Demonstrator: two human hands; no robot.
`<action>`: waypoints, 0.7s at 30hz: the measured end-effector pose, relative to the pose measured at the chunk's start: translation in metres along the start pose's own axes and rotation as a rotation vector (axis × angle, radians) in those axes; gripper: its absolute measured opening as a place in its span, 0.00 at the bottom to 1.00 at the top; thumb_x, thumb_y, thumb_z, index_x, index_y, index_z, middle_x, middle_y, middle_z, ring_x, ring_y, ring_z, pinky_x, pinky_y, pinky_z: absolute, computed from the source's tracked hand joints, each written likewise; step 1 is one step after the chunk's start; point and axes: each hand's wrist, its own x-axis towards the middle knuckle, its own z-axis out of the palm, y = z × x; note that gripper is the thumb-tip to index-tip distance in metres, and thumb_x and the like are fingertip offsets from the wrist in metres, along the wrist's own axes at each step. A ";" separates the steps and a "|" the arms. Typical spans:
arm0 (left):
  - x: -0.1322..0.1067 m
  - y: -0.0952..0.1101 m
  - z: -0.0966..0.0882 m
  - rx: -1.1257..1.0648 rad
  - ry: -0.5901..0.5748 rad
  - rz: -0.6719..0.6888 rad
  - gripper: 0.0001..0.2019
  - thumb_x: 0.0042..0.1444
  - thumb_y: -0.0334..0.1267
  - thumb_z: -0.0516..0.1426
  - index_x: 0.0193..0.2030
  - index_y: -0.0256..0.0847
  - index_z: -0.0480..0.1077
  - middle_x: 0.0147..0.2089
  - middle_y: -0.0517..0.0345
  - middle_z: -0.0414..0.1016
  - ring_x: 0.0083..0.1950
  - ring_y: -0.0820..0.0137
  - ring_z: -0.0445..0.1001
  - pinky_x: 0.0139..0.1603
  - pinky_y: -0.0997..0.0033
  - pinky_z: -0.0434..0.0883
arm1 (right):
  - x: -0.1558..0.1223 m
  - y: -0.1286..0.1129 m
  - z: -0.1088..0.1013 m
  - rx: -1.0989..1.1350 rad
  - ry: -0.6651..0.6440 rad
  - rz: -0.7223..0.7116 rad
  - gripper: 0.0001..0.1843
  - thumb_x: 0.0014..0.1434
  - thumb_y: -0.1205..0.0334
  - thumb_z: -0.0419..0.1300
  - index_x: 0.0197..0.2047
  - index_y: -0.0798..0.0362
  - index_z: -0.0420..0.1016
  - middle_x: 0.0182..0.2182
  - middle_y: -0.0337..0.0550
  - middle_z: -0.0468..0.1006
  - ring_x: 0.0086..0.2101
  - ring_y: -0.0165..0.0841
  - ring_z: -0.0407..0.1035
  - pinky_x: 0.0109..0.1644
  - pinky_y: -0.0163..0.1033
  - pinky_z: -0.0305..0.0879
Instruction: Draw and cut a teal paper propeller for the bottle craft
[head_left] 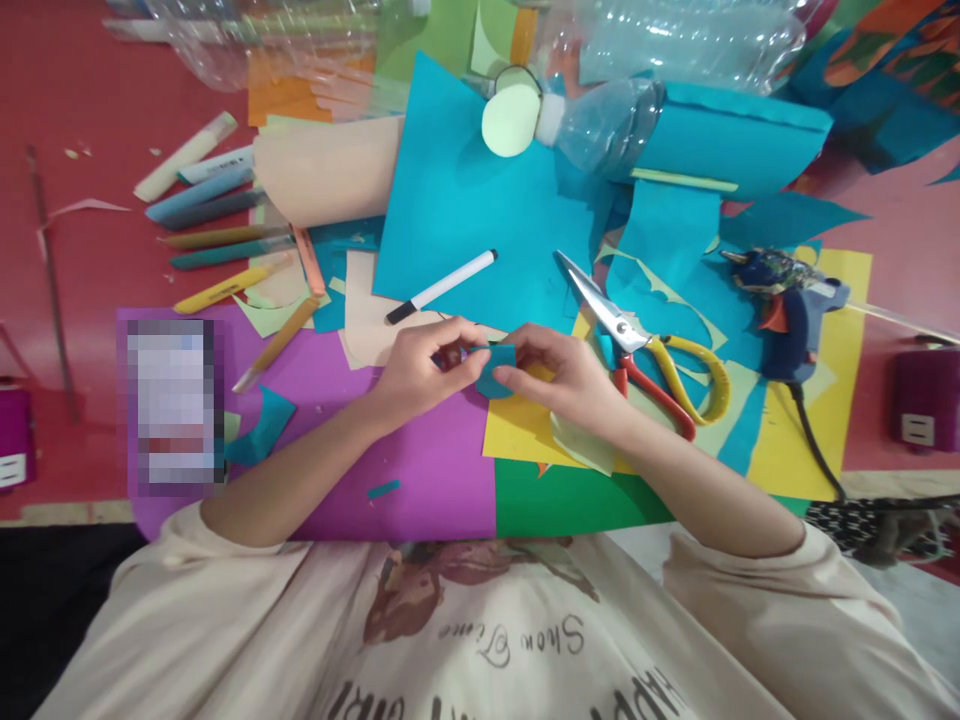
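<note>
Between my two hands is a small piece of blue paper (496,378) with a rounded lower edge. My left hand (429,368) pinches its left side between thumb and fingers. On the other side, my right hand (564,378) grips it with the thumb in front and the fingers behind. Just beyond the hands lies a white marker (450,283) with a black cap, resting on blue and beige paper. Scissors (637,345) with red and yellow handles lie partly spread to the right, near my right hand.
A blue glue gun (802,325) lies at right, its cord running toward me. Behind, a plastic bottle (607,125) is partly wrapped in blue paper. Several markers (217,290) lie at left, above a blurred phone-like object (171,400). Purple paper (420,460) covers the near side.
</note>
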 end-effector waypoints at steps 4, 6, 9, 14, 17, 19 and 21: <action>0.000 0.001 0.001 0.060 -0.046 0.111 0.04 0.54 0.35 0.57 0.29 0.40 0.70 0.21 0.66 0.68 0.20 0.81 0.63 0.22 0.82 0.63 | 0.000 0.000 0.000 0.001 0.057 -0.087 0.04 0.57 0.62 0.60 0.33 0.53 0.70 0.26 0.38 0.74 0.26 0.27 0.67 0.29 0.33 0.63; -0.001 0.001 0.002 0.068 -0.044 0.104 0.04 0.54 0.35 0.57 0.30 0.40 0.70 0.22 0.66 0.69 0.20 0.80 0.64 0.22 0.82 0.63 | 0.000 0.001 0.000 -0.024 0.068 -0.114 0.03 0.57 0.63 0.60 0.32 0.52 0.70 0.25 0.37 0.75 0.26 0.27 0.68 0.29 0.33 0.63; -0.001 0.001 0.001 0.066 -0.030 0.085 0.04 0.55 0.35 0.56 0.30 0.40 0.70 0.22 0.65 0.69 0.21 0.80 0.65 0.22 0.82 0.64 | 0.000 0.002 0.001 -0.051 0.080 -0.134 0.03 0.58 0.64 0.59 0.32 0.52 0.71 0.25 0.37 0.75 0.26 0.28 0.68 0.29 0.34 0.65; -0.001 0.002 0.000 0.051 -0.023 0.104 0.07 0.56 0.35 0.57 0.28 0.39 0.70 0.21 0.66 0.68 0.20 0.81 0.64 0.22 0.84 0.63 | 0.000 0.001 0.001 -0.077 0.095 -0.137 0.04 0.57 0.64 0.59 0.31 0.52 0.71 0.25 0.38 0.76 0.26 0.28 0.69 0.30 0.34 0.66; -0.001 0.003 0.001 0.054 -0.032 0.090 0.07 0.57 0.36 0.56 0.28 0.39 0.69 0.21 0.66 0.68 0.21 0.81 0.64 0.22 0.84 0.64 | -0.001 0.002 0.001 -0.078 0.097 -0.142 0.04 0.58 0.65 0.59 0.30 0.52 0.71 0.25 0.38 0.76 0.26 0.28 0.69 0.30 0.34 0.66; -0.001 0.003 0.001 0.055 -0.035 0.076 0.06 0.56 0.35 0.56 0.29 0.39 0.70 0.22 0.66 0.69 0.21 0.81 0.65 0.23 0.83 0.65 | -0.001 0.003 0.001 -0.081 0.101 -0.145 0.04 0.57 0.65 0.59 0.31 0.52 0.71 0.25 0.38 0.76 0.26 0.28 0.69 0.30 0.34 0.66; -0.001 0.003 0.001 0.052 -0.041 0.062 0.04 0.55 0.34 0.56 0.30 0.39 0.70 0.23 0.65 0.71 0.22 0.80 0.67 0.23 0.83 0.65 | -0.001 0.004 0.001 -0.083 0.105 -0.148 0.04 0.58 0.65 0.59 0.31 0.52 0.71 0.25 0.37 0.76 0.26 0.28 0.69 0.30 0.34 0.66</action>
